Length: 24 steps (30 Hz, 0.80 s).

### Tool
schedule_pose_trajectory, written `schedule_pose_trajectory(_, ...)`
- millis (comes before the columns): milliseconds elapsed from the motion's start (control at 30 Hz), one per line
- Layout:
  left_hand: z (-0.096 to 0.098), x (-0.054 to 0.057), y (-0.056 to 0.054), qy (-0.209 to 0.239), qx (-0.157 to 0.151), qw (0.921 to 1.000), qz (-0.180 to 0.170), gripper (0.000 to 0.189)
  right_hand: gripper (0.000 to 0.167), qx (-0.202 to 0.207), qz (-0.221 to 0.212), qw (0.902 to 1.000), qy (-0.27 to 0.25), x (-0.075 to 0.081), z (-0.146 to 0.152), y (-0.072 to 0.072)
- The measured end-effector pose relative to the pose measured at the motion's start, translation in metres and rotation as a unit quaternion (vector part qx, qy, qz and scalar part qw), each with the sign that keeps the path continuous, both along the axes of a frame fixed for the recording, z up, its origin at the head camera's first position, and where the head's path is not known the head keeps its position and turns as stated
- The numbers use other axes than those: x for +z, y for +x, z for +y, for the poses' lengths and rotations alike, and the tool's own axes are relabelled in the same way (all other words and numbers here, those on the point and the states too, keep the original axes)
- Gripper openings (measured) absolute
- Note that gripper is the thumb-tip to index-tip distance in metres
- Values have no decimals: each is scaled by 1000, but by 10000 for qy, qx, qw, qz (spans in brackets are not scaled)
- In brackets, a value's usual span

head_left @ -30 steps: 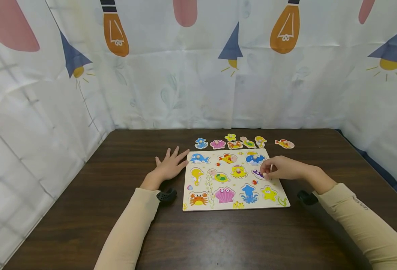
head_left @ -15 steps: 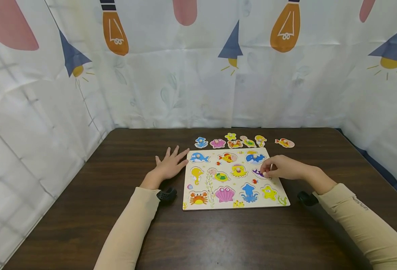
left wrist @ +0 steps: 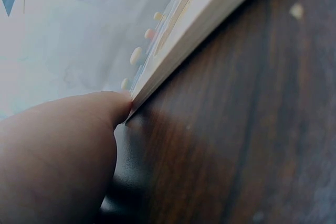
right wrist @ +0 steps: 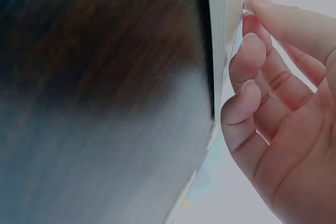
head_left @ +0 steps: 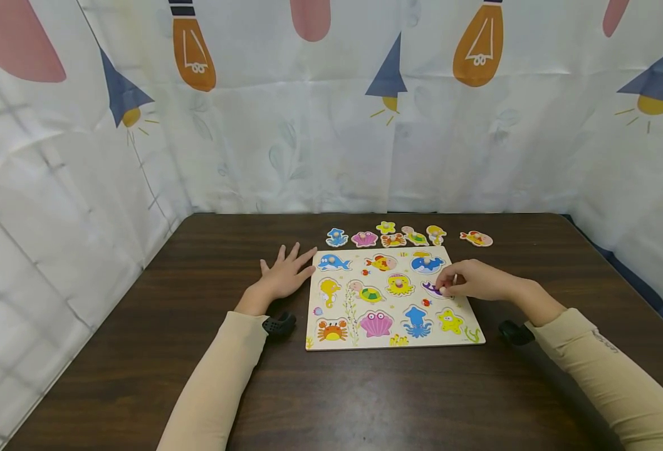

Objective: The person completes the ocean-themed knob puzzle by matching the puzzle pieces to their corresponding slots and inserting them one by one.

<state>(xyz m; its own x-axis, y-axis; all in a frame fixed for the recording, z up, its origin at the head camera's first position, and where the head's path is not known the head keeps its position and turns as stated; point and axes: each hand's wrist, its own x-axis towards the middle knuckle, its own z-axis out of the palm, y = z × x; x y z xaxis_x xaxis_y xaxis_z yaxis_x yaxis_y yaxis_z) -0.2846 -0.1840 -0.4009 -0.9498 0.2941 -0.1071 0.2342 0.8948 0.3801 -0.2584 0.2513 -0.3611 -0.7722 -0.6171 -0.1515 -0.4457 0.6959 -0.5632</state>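
Note:
A wooden peg puzzle board [head_left: 390, 308] with sea-animal pictures lies on the table. My right hand [head_left: 478, 280] is over its right side, where thumb and fingertips pinch the small knob of a purple puzzle piece [head_left: 430, 288]. The fingers cover much of that piece, so how it sits in its recess cannot be told. My left hand [head_left: 281, 277] lies spread on the table, fingertips touching the board's left edge. Knobbed pieces sit in the board: a blue dolphin [head_left: 334, 263], a blue whale [head_left: 426, 265] and a yellow octopus [head_left: 400, 285].
Behind the board lie several loose pieces, among them a blue squid [head_left: 336, 237], a pink shell [head_left: 364, 239], a crab [head_left: 393, 241] and a turtle [head_left: 415, 237]. A fish piece [head_left: 476, 238] lies farther right. A patterned curtain [head_left: 331, 150] stands behind the dark table [head_left: 354, 401].

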Motion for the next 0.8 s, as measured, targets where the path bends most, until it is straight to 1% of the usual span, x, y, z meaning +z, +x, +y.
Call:
schedule_pose_trajectory(133, -1, 1, 1, 22, 4, 10000, -31, 63, 14, -36, 56, 9999, -103, 3, 5, -1)
schedule_pose_trajectory(300, -1, 1, 1, 41, -5, 10000, -8, 63, 18, -276, 116, 9992, -275, 10, 15, -5)
schedule_pose_trajectory(367, -1, 1, 1, 37, -22, 10000, 10, 62, 19, -432, 121, 9982, -391, 13, 19, -7)
schedule_pose_trajectory(500, -1, 1, 2, 59, -35, 10000, 15, 62, 22, -704, 430, 9954, -487, 19, 26, -11)
schedule_pose_trajectory(633, -1, 2, 2, 66, -35, 10000, -11, 62, 23, -1198, 818, 9880, -524, 22, 33, -15)
schedule_pose_trajectory(800, 0, 2, 2, 41, -33, 10000, -21, 62, 30, -1911, 1083, 9733, -673, 19, 44, -26)
